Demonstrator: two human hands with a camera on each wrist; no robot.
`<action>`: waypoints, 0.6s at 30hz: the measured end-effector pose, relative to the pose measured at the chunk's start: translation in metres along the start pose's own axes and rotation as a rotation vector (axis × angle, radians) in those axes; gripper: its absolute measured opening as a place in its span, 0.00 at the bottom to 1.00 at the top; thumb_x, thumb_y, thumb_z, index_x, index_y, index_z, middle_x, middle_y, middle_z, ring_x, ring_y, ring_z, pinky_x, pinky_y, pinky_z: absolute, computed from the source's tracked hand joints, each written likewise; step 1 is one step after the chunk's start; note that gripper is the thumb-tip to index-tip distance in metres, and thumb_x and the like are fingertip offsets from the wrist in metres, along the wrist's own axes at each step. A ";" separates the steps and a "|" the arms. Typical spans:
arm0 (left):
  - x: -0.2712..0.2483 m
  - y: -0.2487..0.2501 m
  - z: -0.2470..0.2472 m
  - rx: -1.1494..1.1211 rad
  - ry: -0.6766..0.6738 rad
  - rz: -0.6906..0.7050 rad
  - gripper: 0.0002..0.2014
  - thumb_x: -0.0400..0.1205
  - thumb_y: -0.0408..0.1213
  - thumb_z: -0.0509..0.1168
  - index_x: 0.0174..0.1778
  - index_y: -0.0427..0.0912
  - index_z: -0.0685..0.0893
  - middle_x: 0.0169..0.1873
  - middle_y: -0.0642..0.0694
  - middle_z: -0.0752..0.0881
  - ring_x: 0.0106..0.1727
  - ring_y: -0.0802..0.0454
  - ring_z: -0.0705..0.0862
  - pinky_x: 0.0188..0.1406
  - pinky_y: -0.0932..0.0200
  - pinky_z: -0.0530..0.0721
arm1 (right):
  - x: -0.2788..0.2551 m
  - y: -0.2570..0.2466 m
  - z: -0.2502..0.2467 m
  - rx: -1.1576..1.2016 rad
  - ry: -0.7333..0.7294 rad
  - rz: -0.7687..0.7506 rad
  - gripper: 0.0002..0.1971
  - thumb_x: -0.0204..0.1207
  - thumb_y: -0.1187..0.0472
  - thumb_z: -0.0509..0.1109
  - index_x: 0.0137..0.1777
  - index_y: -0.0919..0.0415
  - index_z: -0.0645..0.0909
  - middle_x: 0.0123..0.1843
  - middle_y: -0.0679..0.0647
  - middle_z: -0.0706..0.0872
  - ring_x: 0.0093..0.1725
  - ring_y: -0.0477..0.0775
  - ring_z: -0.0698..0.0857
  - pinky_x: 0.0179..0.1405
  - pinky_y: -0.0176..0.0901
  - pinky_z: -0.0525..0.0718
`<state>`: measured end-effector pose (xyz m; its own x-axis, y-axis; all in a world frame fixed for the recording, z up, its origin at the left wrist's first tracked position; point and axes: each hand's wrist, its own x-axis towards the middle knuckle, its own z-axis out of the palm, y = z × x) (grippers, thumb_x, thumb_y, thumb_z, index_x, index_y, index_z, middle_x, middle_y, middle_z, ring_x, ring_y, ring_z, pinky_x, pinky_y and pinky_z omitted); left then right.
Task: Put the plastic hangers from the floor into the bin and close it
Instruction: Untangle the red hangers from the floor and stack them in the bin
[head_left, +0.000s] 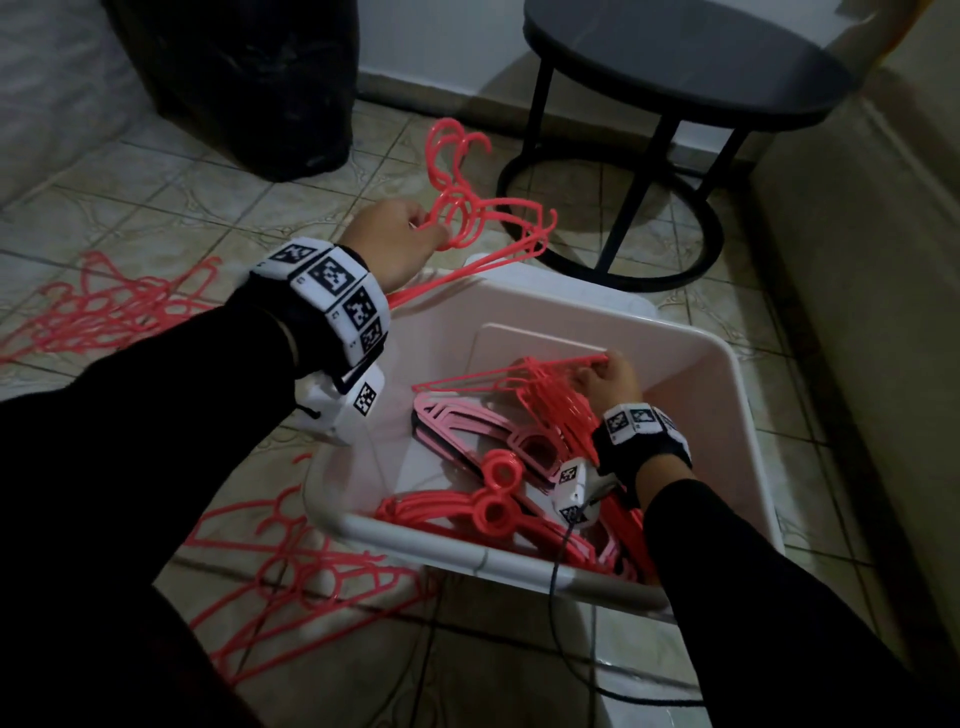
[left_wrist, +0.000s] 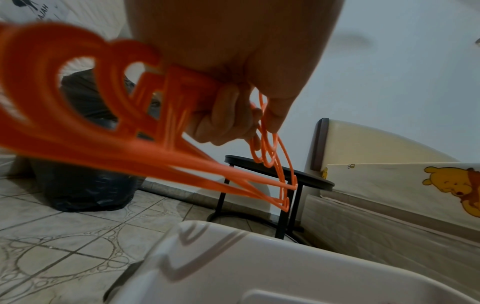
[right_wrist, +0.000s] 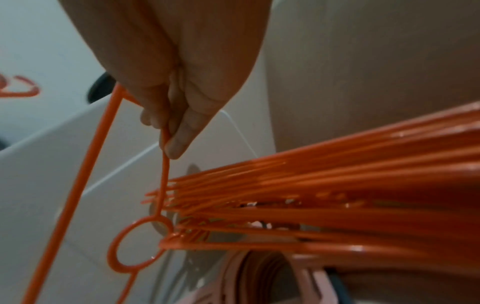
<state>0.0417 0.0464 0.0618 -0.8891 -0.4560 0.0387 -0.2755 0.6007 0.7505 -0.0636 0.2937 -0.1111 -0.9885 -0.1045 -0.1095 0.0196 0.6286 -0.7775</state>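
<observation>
A white plastic bin (head_left: 724, 364) stands open on the tiled floor, with several coral and pale pink hangers (head_left: 498, 488) lying inside. My left hand (head_left: 402, 239) grips a bunch of coral hangers (head_left: 467, 208) above the bin's far left corner; in the left wrist view the fingers (left_wrist: 221, 115) curl round that bunch (left_wrist: 103, 123). My right hand (head_left: 610, 382) is down inside the bin and pinches a thin hanger (right_wrist: 165, 181) on top of a stack of coral hangers (right_wrist: 337, 195). More coral hangers lie on the floor at the left (head_left: 104, 312) and in front of the bin (head_left: 311, 582).
A round black side table (head_left: 685, 67) stands behind the bin. A black bag (head_left: 249, 78) sits at the back left. A cream bed edge (head_left: 857, 260) runs along the right. A dark cable (head_left: 561, 597) hangs over the bin's near rim. No lid can be made out.
</observation>
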 end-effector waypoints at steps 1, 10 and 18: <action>-0.001 0.001 0.001 -0.001 -0.004 0.001 0.15 0.81 0.47 0.64 0.47 0.37 0.85 0.27 0.51 0.75 0.32 0.53 0.73 0.32 0.57 0.67 | 0.001 0.001 -0.001 0.028 -0.010 0.037 0.06 0.75 0.71 0.67 0.49 0.72 0.85 0.45 0.63 0.89 0.42 0.57 0.87 0.50 0.50 0.87; -0.003 -0.003 0.007 0.048 -0.036 0.014 0.12 0.82 0.47 0.64 0.34 0.47 0.79 0.27 0.53 0.77 0.29 0.59 0.73 0.29 0.59 0.68 | -0.008 0.012 -0.004 0.395 -0.055 0.336 0.15 0.81 0.64 0.67 0.64 0.73 0.79 0.61 0.65 0.86 0.59 0.59 0.86 0.40 0.31 0.83; 0.000 -0.003 0.005 0.063 -0.009 -0.001 0.13 0.82 0.48 0.62 0.50 0.43 0.86 0.36 0.47 0.83 0.42 0.48 0.80 0.42 0.57 0.72 | 0.012 0.004 -0.016 0.791 0.119 0.322 0.14 0.79 0.80 0.52 0.44 0.60 0.68 0.21 0.56 0.85 0.17 0.50 0.81 0.16 0.36 0.79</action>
<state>0.0406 0.0481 0.0558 -0.8920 -0.4510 0.0319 -0.2986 0.6406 0.7075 -0.0782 0.3074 -0.1056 -0.9253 0.0960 -0.3670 0.3562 -0.1123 -0.9276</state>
